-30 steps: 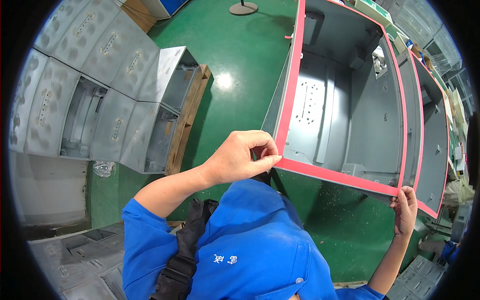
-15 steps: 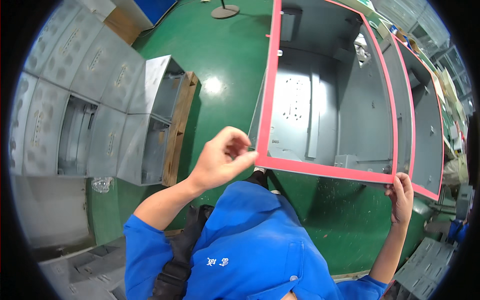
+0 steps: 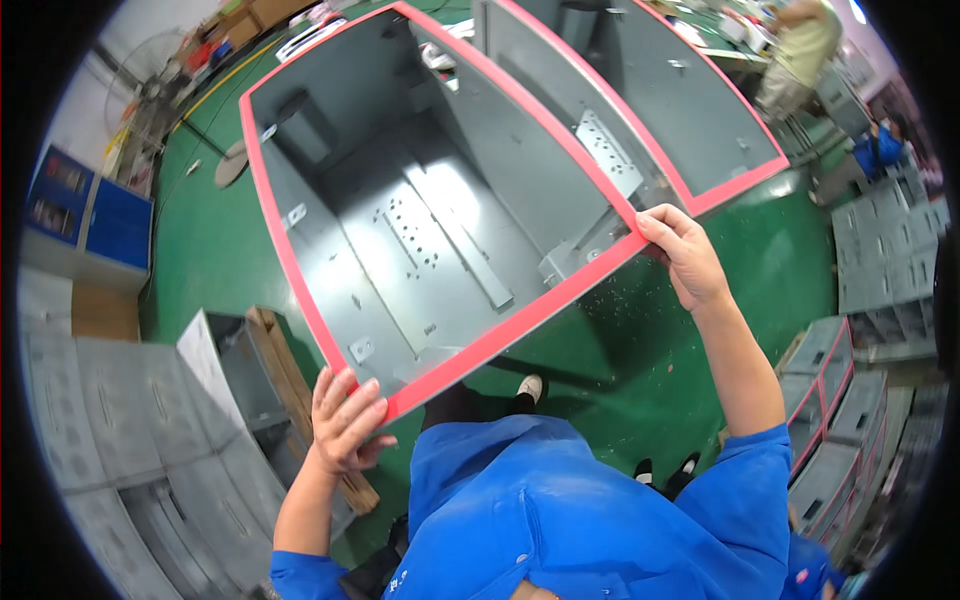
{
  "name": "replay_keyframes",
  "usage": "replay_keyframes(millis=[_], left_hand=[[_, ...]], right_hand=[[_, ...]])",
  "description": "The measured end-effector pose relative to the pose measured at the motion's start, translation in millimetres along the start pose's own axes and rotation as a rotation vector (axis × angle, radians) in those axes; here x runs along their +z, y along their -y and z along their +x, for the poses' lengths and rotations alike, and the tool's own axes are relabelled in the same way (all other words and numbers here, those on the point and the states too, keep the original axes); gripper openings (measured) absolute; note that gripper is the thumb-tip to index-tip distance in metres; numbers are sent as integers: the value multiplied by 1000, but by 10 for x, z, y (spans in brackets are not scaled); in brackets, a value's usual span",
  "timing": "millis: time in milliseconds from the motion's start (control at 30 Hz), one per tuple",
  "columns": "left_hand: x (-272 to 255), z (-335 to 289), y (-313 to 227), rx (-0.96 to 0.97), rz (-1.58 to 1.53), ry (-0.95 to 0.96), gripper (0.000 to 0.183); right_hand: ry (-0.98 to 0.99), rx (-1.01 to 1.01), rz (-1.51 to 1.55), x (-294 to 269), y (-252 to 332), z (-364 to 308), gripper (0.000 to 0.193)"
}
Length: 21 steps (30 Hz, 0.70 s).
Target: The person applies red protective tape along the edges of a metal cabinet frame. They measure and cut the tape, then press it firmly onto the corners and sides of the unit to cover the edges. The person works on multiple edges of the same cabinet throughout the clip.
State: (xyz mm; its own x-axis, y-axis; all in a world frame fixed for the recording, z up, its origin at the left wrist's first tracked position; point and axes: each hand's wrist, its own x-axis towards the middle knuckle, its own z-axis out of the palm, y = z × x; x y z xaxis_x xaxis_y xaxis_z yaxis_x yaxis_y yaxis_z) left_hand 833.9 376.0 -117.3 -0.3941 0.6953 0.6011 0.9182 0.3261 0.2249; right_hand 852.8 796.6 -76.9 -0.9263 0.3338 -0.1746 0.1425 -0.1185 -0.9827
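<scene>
In front of me is a large open grey metal cabinet, its rim covered with a pink-red strip. Perforations and a long raised rail show on its inner floor. My left hand is closed over the near left corner, fingers on the strip and thumb lower down outside. At the near right corner my right hand pinches the rim, thumb on top and the other fingers partly hidden beneath. A second grey cabinet with the same pink-red edging stands just beyond, to the right.
Stacked grey metal boxes and a wooden pallet are at left. More grey boxes with red edges stand at right. A person is at a far-right workbench, and one in blue is further right. Green floor lies around.
My left hand has gone from hovering curled beside the near left corner to gripping it. My right hand stays at the right corner. The view has turned, so the cabinet appears tilted.
</scene>
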Motion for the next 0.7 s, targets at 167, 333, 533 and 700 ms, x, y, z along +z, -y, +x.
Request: replay_keyframes(millis=[167,333,533,700], left_hand=[[-82,167,216,231,-66,49,32],[-122,455,386,416,-209,107,30],[-66,453,506,541,-305,53,31],[-135,525,658,706,-373,131,39]], right_hand=[[-144,-55,27,91,-90,-32,15],[-306,-110,61,165,-155,-106,18],[-512,-119,-146,235,-222,-107,20],[-599,-122,-132,389,-181,-150,24]])
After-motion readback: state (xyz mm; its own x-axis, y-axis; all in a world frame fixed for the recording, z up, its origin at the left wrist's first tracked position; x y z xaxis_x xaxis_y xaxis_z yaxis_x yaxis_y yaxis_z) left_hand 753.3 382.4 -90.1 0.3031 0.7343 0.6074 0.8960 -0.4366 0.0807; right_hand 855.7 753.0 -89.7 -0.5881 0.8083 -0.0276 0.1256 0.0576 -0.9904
